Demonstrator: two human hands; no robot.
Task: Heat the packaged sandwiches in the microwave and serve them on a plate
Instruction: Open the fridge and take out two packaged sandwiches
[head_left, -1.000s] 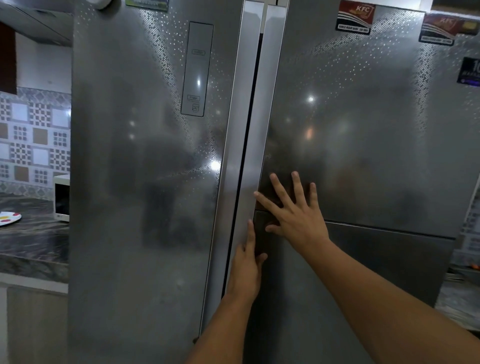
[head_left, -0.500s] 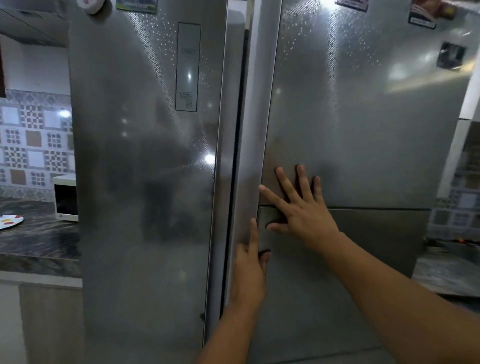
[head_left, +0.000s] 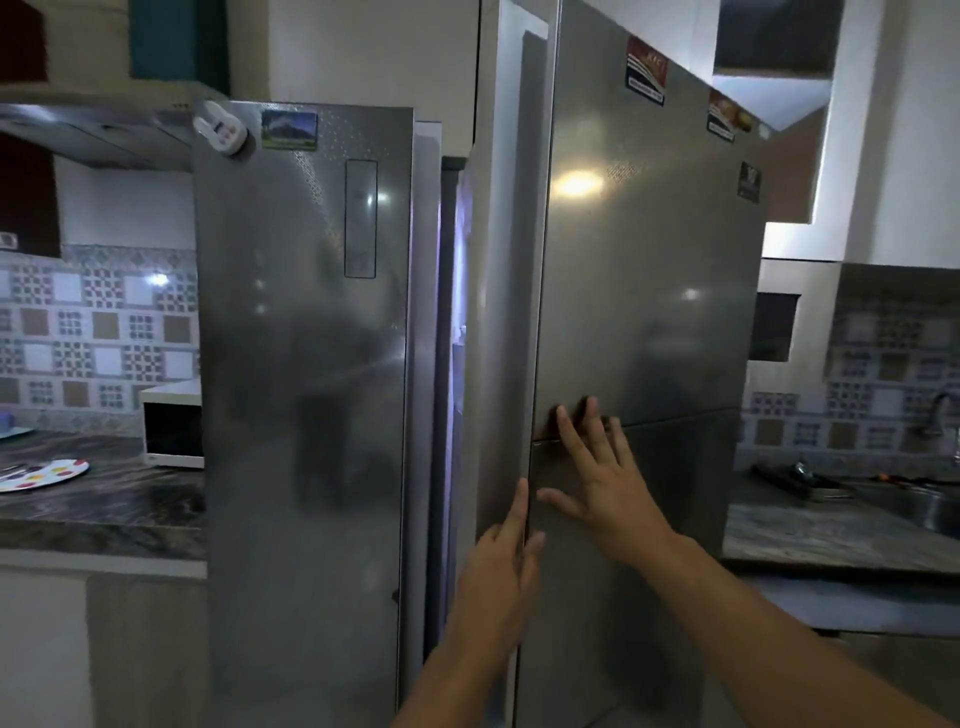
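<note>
Since the earlier frame, the right refrigerator door (head_left: 644, 312) has swung outward, exposing a lit gap beside the left door (head_left: 301, 364). The left hand (head_left: 498, 566) grips the open door's inner edge, fingers curled round it. The right hand (head_left: 602, 478) lies released, fingers spread flat on the door face. Farther left, the desk (head_left: 104, 514) carries a plate (head_left: 41, 474) and the microwave (head_left: 171, 426). The sandwiches cannot be seen.

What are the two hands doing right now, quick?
Left hand: grips the edge of the tall grey steel fridge door, fingers behind, thumb in front.
Right hand: open, fingers spread flat on that door.
</note>
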